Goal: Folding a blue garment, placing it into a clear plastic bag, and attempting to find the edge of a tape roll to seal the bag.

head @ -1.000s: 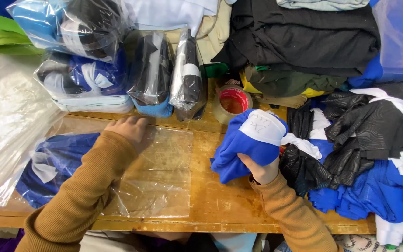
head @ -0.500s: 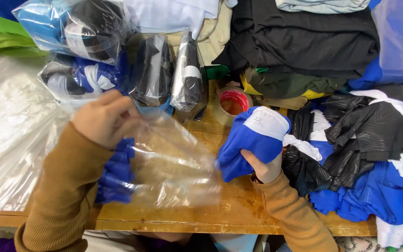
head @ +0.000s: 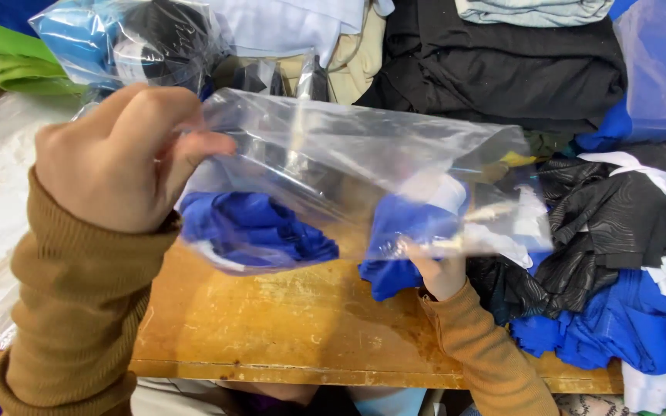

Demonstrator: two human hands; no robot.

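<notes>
Clear plastic bag (head: pixel 364 181) now lifted off the wooden table (head: pixel 287 323), pinched in left hand (head: pixel 117 158); right hand (head: pixel 437 273) gripping rolled blue-and-white garment (head: pixel 406 243), half behind the bag.

View: one head camera, worn by the person.
Facing: steeply down onto the table (head: pixel 287 323), its near edge at the bottom of the frame.
Nearness: close; the left hand (head: pixel 117 154) looms large, raised toward the lens.
Far edge: piled clothes (head: pixel 502 62).
Shared: nothing, single view.
</notes>
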